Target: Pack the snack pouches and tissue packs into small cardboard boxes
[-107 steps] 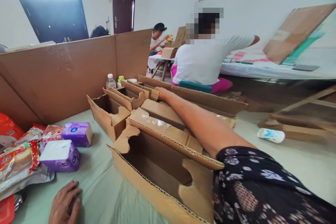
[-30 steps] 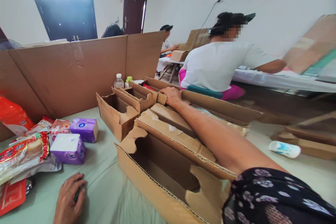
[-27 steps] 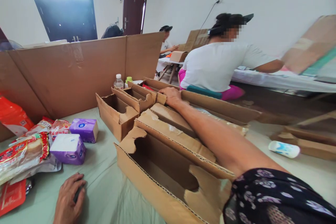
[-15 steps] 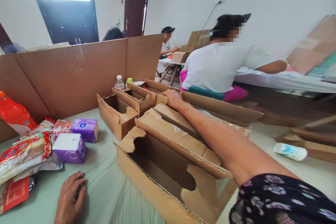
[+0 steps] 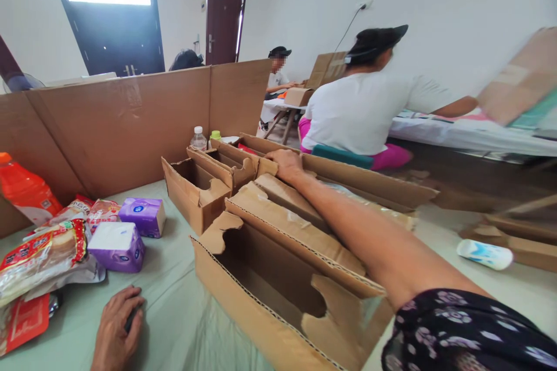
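Note:
My left hand rests low on the green-covered table, its fingers closed around a small dark object that mostly hides under them. My right hand reaches across a row of open cardboard boxes. Its fingers curl down at the inner end of the long rear box, fingertips hidden by cardboard, so what they grip cannot be made out. A bit of something red shows in the box beyond that hand. Beneath my right forearm lies a narrow middle box; nearest me stands a large box with notched ends.
Left of the boxes lie two purple tissue packs, bagged food and an orange bottle. A cardboard screen stands behind. A paper cup lies on its side at right. Co-workers sit beyond.
My hands hold nearly the same places. The view shifts slightly, and a little more of the red thing shows beyond my right hand. The nearer co-worker's head and arm have moved slightly.

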Motion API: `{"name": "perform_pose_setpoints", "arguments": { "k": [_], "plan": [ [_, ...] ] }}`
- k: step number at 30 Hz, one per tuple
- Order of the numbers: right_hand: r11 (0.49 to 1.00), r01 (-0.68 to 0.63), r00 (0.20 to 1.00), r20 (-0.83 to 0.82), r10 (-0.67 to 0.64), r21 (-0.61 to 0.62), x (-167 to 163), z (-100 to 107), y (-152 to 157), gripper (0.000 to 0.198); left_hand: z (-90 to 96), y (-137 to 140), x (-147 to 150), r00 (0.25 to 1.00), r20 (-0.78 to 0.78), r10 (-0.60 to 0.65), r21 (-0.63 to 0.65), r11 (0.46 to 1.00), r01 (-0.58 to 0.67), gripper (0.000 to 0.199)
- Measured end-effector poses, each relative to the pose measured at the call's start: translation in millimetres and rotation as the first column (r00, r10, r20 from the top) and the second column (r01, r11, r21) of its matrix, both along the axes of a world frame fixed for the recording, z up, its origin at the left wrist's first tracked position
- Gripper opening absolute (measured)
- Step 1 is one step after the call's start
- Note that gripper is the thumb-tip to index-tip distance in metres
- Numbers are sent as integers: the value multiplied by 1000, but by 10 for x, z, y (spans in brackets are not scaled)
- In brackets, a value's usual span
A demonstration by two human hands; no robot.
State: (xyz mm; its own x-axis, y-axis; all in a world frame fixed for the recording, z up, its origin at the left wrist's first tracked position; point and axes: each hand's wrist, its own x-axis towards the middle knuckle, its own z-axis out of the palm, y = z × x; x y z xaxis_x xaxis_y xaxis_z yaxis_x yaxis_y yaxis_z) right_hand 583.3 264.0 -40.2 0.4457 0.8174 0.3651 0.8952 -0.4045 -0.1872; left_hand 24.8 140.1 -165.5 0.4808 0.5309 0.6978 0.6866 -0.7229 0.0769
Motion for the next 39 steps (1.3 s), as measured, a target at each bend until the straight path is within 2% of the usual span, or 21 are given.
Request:
{"name": "perform_pose_setpoints", "arguments": {
  "k": [6, 11, 20, 32, 39],
  "plan": [
    [990, 73, 997, 6, -74, 119, 59, 68, -43, 36, 24, -7, 10, 1000, 8, -12, -16, 1000, 12, 31],
    [984, 32, 999, 18, -36, 174, 56, 27, -36, 35, 31, -8, 13, 1000, 4, -23, -3, 1000, 23, 26],
    [970, -18, 1000, 21, 14, 241, 117, 10, -49, 34, -2, -9, 8, 1000, 0, -3, 0, 1000, 3, 30],
    [949, 31, 999, -33, -22, 313, 109, 159, -122, 37, -112, 14, -46, 999, 33, 16, -86, 996, -13, 29],
    [931, 42, 999, -40, -29, 361, 70, 279, -170, 39, -73, 7, -27, 1000, 21, 10, -48, 999, -9, 31]
  ]
}}
